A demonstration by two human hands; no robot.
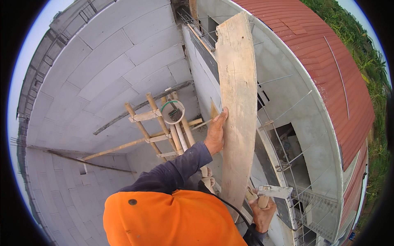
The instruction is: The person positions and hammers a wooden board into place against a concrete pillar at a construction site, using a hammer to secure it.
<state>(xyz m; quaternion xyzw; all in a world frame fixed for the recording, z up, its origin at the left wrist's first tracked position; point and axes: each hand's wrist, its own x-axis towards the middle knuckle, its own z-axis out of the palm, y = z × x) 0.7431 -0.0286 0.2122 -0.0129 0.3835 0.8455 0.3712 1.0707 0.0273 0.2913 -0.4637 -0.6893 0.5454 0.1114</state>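
A long, pale wooden plank stands in front of me, its far end rough and chipped at one corner. My left hand is closed on the plank's left edge, about midway along it. Close to the plank's near right side, my right hand is wrapped round the wooden handle of a hammer. The hammer's worn, pale-spattered metal head points to the right, above a row of steel rods. Part of the right hand's fingers is hidden behind the handle.
Bamboo scaffolding stands at the left, with a white bucket holding a tool on it. Pale block walls rise behind. On the right, thin rods stick out near a concrete wall below a red corrugated roof.
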